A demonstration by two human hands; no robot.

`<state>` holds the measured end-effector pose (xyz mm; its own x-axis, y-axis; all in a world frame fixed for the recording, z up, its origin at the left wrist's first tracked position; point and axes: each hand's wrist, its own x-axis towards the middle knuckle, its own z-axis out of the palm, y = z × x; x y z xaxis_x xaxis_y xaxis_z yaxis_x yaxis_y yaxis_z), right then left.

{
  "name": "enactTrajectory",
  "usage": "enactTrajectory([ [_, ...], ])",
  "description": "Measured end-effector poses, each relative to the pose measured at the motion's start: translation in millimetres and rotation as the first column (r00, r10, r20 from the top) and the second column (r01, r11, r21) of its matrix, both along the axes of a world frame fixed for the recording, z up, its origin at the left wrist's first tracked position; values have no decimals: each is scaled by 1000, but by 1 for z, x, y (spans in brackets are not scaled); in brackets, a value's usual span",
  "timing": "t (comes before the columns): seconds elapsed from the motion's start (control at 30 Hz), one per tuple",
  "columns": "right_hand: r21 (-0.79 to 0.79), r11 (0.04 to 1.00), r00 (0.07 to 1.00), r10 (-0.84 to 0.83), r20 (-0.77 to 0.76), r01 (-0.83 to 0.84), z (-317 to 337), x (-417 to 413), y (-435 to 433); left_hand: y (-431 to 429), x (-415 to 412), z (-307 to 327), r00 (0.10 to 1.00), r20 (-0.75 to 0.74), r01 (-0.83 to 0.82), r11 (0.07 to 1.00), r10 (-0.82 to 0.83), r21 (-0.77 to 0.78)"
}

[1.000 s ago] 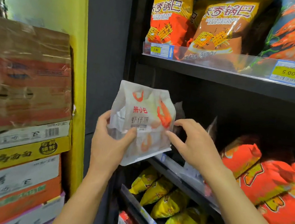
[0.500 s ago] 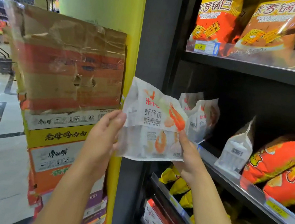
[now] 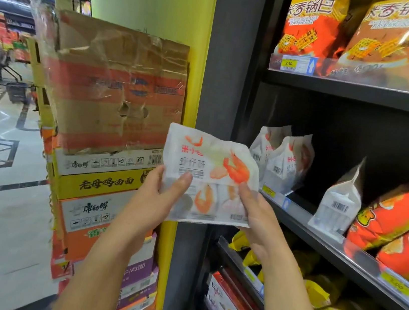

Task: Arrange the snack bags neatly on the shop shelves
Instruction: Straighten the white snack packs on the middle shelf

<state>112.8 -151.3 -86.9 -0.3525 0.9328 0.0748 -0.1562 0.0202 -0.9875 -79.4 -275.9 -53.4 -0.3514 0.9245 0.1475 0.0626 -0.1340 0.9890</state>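
I hold a white snack bag (image 3: 211, 171) in the air in front of the left end of the middle shelf (image 3: 294, 220). My left hand (image 3: 157, 200) grips its lower left edge and my right hand (image 3: 258, 215) pinches its lower right corner, both thumbs on the printed front. Two more white bags (image 3: 284, 160) stand on that shelf just behind it, a third white bag (image 3: 338, 202) stands further right beside orange bags (image 3: 394, 215), and stacked cardboard boxes (image 3: 118, 90) stand to my left.
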Motion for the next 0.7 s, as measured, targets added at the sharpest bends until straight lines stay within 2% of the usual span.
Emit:
enactTrajectory([
  [0.07,37,999,998,-4,63,1,9,1,-7,6,-6,-10,1000,-8,-14,1000,14,-7],
  [0.1,35,999,998,7,56,-9,13,3,-11,10,-11,-16,999,35,-4,1000,5,-24],
  [0.17,20,1000,1000,12,-15,-11,23,8,-19,13,-19,-28,956,293,36,997,-15,-64],
  [0.23,14,1000,996,11,-87,-10,31,13,-27,12,-26,-40,855,518,58,995,-7,-83],
  [0.3,24,999,994,27,-104,-24,37,14,-34,9,-29,-49,791,612,53,995,8,-82],
  [0.47,77,997,1000,6,16,-7,47,8,-40,4,-31,-55,726,687,29,997,24,-66],
  [0.57,90,994,995,46,88,-54,45,4,-41,3,-29,-50,785,620,37,996,18,-76],
  [0.7,9,988,972,151,182,-155,43,2,-35,5,-28,-38,854,516,29,986,59,-162],
])
